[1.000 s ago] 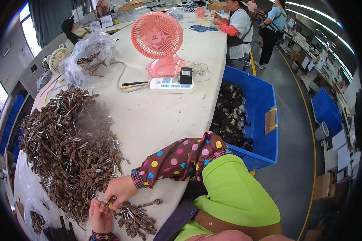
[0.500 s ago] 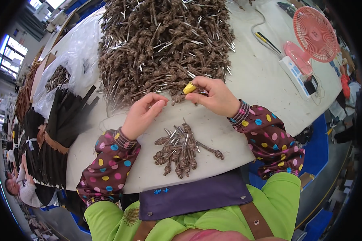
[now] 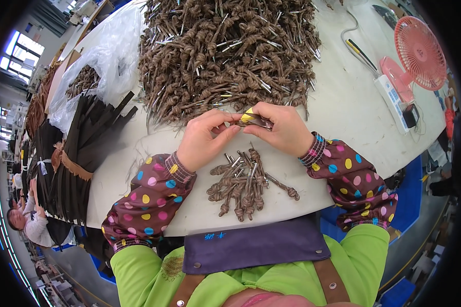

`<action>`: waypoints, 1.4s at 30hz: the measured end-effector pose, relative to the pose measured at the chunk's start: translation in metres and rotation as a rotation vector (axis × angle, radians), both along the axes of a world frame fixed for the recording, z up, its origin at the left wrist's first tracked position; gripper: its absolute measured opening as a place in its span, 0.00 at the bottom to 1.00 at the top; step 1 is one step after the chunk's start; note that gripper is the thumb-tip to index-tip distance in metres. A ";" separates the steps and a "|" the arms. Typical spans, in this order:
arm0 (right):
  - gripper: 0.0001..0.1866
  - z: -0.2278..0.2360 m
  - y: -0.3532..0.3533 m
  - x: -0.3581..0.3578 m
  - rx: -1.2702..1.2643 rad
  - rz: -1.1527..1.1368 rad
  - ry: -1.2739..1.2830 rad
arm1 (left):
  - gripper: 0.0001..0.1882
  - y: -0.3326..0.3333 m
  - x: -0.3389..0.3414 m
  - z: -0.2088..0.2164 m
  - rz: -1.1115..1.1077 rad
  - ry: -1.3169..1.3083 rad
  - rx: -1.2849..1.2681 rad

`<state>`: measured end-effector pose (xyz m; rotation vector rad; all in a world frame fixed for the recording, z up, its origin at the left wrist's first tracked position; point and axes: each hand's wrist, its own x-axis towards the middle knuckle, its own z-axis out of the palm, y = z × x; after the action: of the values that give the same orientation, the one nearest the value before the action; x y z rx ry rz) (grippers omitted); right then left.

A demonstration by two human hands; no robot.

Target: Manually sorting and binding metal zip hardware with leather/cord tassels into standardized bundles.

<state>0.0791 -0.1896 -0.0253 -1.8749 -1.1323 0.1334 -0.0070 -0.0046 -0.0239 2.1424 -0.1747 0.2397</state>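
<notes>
Fingers [image 3: 265, 110] of the R hand [image 3: 288, 132] are closed on a small yellow-and-dark item [image 3: 247, 116], kind unclear, held up at the near edge of a big mound of brown knotted cords [image 3: 225, 61] w/ silvery tips. L hand [image 3: 202, 140] is held nearly tip-to-tip w/ it, its thumb & fingertips [image 3: 224, 118] kept narrow; whether anything is pinched there can't be told. Just on the mound's near side, a small loose heap of the same brown knotted cords [image 3: 241, 189] is laid out on the cream-coloured tabletop [image 3: 358, 148]. To the mound's L, a fanned bundle of flat black strips [image 3: 79, 192] is bound w/ a brown band [image 3: 77, 166]; beyond it, a crumpled clear plastic bag [image 3: 107, 53] is seen. Well to the mound's R, a round pink desk fan [image 3: 420, 53] is placed nr a white power strip [image 3: 393, 102].
</notes>
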 end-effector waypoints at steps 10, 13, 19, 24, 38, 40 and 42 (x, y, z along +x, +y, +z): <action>0.15 0.005 -0.001 0.004 0.021 0.003 0.408 | 0.05 0.006 -0.006 0.003 -0.123 0.065 -0.006; 0.15 0.006 0.000 -0.001 0.057 0.069 0.332 | 0.05 0.008 -0.003 -0.011 -0.257 0.260 -0.534; 0.19 0.000 0.003 -0.002 0.178 0.111 0.227 | 0.05 0.008 0.000 -0.017 -0.373 0.320 -0.724; 0.22 0.010 -0.001 0.001 0.082 -0.045 0.039 | 0.06 0.004 0.000 -0.019 -0.243 0.206 -0.689; 0.14 0.012 -0.001 -0.012 -0.142 0.007 -0.096 | 0.08 0.004 0.000 -0.022 0.004 0.009 -0.260; 0.14 0.009 -0.001 -0.011 -0.155 -0.008 -0.104 | 0.08 0.005 0.001 -0.023 0.007 0.011 -0.237; 0.13 0.007 -0.001 -0.011 -0.148 -0.015 -0.121 | 0.08 0.003 0.001 -0.023 0.009 0.013 -0.217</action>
<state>0.0682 -0.1904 -0.0184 -2.0449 -1.2184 0.0987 -0.0061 -0.0012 -0.0473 1.9292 -0.1258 0.2389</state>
